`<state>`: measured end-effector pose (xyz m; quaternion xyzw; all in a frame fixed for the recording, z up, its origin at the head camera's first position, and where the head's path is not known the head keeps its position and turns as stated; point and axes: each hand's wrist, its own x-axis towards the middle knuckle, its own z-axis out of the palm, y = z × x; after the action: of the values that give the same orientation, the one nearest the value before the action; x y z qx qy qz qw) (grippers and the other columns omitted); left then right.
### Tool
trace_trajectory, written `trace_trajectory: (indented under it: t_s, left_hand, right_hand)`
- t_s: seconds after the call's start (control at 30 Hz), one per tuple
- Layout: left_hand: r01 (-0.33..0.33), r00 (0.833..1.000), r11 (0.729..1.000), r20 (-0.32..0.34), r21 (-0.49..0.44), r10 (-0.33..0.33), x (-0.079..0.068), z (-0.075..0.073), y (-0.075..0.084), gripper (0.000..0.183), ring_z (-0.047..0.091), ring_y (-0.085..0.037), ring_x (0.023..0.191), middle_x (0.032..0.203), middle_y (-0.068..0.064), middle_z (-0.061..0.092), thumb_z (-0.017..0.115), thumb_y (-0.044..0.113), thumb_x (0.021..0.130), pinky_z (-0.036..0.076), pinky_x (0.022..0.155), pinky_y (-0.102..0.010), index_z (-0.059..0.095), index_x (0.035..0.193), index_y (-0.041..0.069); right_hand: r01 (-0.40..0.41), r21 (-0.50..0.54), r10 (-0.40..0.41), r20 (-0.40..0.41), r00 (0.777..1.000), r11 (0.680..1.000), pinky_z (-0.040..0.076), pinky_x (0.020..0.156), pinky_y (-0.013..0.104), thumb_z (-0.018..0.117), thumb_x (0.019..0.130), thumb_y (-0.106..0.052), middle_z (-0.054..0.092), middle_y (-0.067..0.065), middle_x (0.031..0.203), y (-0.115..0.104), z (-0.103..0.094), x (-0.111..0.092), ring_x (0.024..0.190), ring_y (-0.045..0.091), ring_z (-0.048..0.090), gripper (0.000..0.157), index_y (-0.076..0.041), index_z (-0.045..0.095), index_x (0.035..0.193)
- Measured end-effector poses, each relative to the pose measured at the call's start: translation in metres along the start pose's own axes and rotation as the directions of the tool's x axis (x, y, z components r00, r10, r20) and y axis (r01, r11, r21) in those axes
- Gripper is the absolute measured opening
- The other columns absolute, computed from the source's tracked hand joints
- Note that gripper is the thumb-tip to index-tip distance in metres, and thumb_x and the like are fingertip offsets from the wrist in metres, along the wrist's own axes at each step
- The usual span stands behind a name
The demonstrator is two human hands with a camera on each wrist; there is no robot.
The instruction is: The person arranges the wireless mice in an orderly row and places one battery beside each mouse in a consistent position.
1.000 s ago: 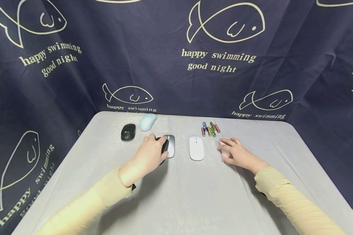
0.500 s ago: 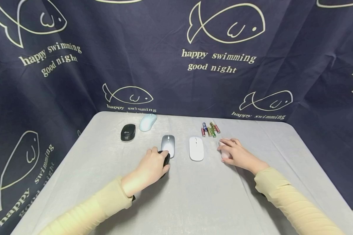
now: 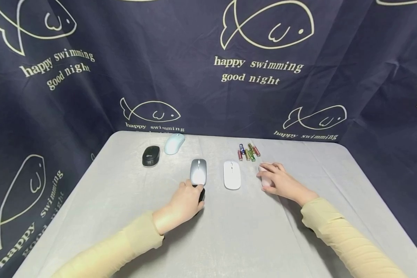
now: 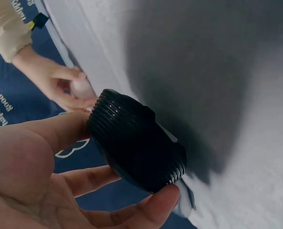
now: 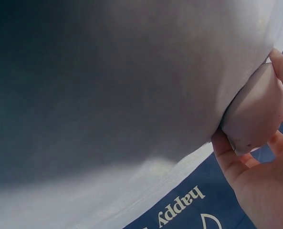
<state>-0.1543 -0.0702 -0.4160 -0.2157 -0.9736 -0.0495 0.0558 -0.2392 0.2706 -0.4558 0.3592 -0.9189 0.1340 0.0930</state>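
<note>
My left hand (image 3: 183, 204) grips a black computer mouse (image 4: 131, 138) with ribbed ends, thumb on one end and fingers on the other. In the head view most of this mouse is hidden by the hand, just in front of a grey mouse (image 3: 198, 172). The left wrist view shows it tipped up, with its shadow on the cloth. Over on the right, my right hand (image 3: 281, 184) holds a pale pinkish-white mouse (image 5: 256, 107) between thumb and fingers, resting at the tabletop. Between the two hands lies a flat white mouse (image 3: 232, 176).
Several small batteries (image 3: 248, 153) in mixed colours lie in a cluster behind the white mouse. At the back left are another black mouse (image 3: 151, 156) and a light blue mouse (image 3: 174, 144). A dark blue curtain (image 3: 208, 96) with fish drawings hangs behind the grey-covered table (image 3: 243, 231).
My left hand has drawn the black mouse toward me from beside the grey mouse, uncovering the grey one. The right hand stays on the pale mouse.
</note>
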Motion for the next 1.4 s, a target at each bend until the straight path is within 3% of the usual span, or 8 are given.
trace_trajectory:
  t_s: [0.33,0.77,1.0,1.2,1.4]
  left_hand:
    - [0.001,0.999,1.0,0.039,0.016,-0.001,0.004,0.01,0.001,0.037,0.053,-0.029,0.073,0.085,-0.023,0.059,0.074,0.033,0.079,0.051,0.06,-0.036,0.062,0.097,0.003]
    - [0.0,0.999,1.0,0.051,0.023,-0.001,0.006,0.01,-0.002,0.042,0.053,-0.03,0.073,0.092,-0.02,0.059,0.075,0.036,0.078,0.049,0.063,-0.037,0.064,0.098,0.002]
    - [0.025,0.997,1.0,0.079,0.003,-0.026,0.005,0.006,-0.006,0.046,0.054,-0.031,0.076,0.097,-0.022,0.057,0.076,0.038,0.078,0.053,0.062,-0.037,0.064,0.103,0.001]
    - [0.044,0.988,0.998,0.147,-0.054,-0.036,0.008,0.0,-0.01,0.053,0.055,-0.033,0.081,0.1,-0.024,0.057,0.075,0.042,0.077,0.055,0.064,-0.04,0.064,0.109,0.001]
    - [0.054,0.965,0.99,0.263,-0.129,-0.019,0.013,-0.007,-0.018,0.06,0.058,-0.038,0.094,0.109,-0.024,0.057,0.074,0.046,0.077,0.054,0.073,-0.048,0.062,0.12,0.006]
  right_hand:
    - [-0.018,-0.011,0.018,0.011,1.0,1.0,0.035,0.099,0.059,0.08,0.073,-0.022,0.049,0.023,0.135,-0.001,-0.001,0.001,0.115,0.048,0.041,0.043,-0.007,0.066,0.111]
    - [-0.007,-0.003,0.007,0.009,1.0,1.0,0.034,0.099,0.059,0.079,0.073,-0.021,0.048,0.025,0.135,-0.001,-0.003,0.002,0.115,0.049,0.041,0.043,-0.006,0.065,0.11]
    - [-0.005,-0.021,0.006,0.015,1.0,1.0,0.033,0.1,0.058,0.079,0.074,-0.023,0.048,0.024,0.136,0.0,0.0,0.005,0.116,0.048,0.041,0.044,-0.006,0.065,0.113]
    - [-0.006,-0.012,0.006,0.021,1.0,1.0,0.032,0.101,0.058,0.079,0.074,-0.023,0.048,0.025,0.136,0.002,0.0,0.006,0.118,0.048,0.04,0.044,-0.006,0.065,0.113]
    - [-0.008,-0.006,0.008,0.025,1.0,1.0,0.03,0.102,0.058,0.079,0.074,-0.023,0.048,0.025,0.136,0.002,-0.001,0.003,0.119,0.048,0.04,0.044,-0.005,0.065,0.112]
